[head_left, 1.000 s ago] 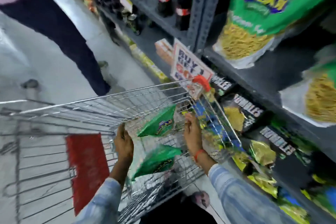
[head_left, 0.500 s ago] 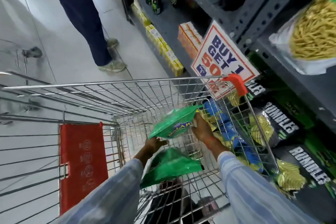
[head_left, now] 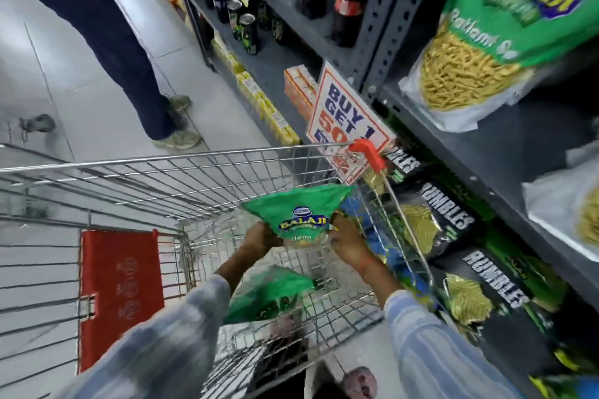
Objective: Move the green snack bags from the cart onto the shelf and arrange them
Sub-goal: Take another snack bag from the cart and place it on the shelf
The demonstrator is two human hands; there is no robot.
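The grey metal shelf (head_left: 505, 152) runs along the right side, and it is the biggest thing here. Green Balaji bags (head_left: 505, 26) of yellow sticks already sit on its upper level, and dark Rumbles bags (head_left: 444, 220) fill the level below. A "Buy 1 Get 1" sign (head_left: 346, 120) hangs off the shelf edge, just by the far right corner of the cart.

The wire cart (head_left: 201, 178) stands beside the shelf, with a red flap (head_left: 121, 295) at its near left end. Another person's legs (head_left: 107, 36) stand past the cart's far edge.

Inside the cart, near the right wall, the person holds up a green snack bag (head_left: 301, 214). The left hand (head_left: 259, 238) holds its left side and the right hand (head_left: 346, 243) holds its right side. The fingers of both hands are curled and pinching the bag's lower edge. A second green snack bag (head_left: 272, 295) lies lower in the cart, by the near edge.

The step seems to be lifting the bag out. To do it well, the person should lift it straight up over the cart's right wall so it does not catch on the wire. They should hold it gently, because the sticks inside could break. Then it should stand next to the other green bags, with the name facing out.
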